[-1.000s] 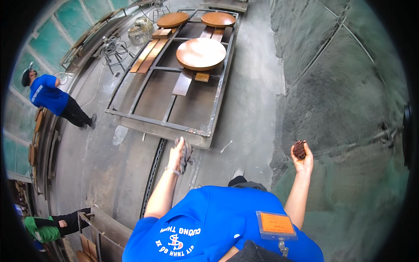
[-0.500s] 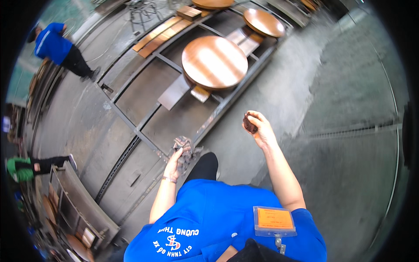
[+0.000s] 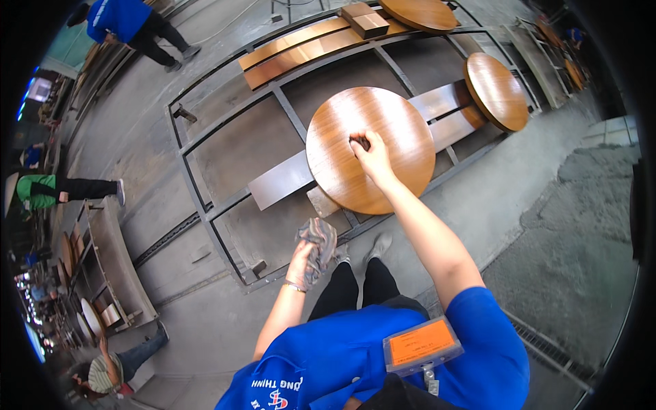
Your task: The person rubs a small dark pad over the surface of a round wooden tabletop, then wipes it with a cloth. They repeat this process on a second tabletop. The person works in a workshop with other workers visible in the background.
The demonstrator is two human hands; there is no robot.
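Note:
My right hand (image 3: 373, 158) is closed around a small dark brown pad (image 3: 359, 142), held at the middle of a glossy round wooden tabletop (image 3: 369, 184). Whether the pad touches the surface I cannot tell. My left hand (image 3: 300, 261) grips a crumpled grey striped rag (image 3: 320, 244) in front of my body, short of the tabletop's near edge. Under the round top, boards lie across a dark metal frame; one grey board (image 3: 280, 180) juts out at its left.
The metal frame (image 3: 205, 205) also carries another round top (image 3: 497, 92), long boards (image 3: 294, 51) and a block (image 3: 364, 20). Co-workers stand at the far left (image 3: 123, 19) and left (image 3: 37, 191); one bends low at lower left (image 3: 106, 372). A loaded rack (image 3: 119, 260) stands left.
My right hand has moved from beside the frame to over the round tabletop with the pad. I have come nearer and face the tabletop, with the rag still in my left hand.

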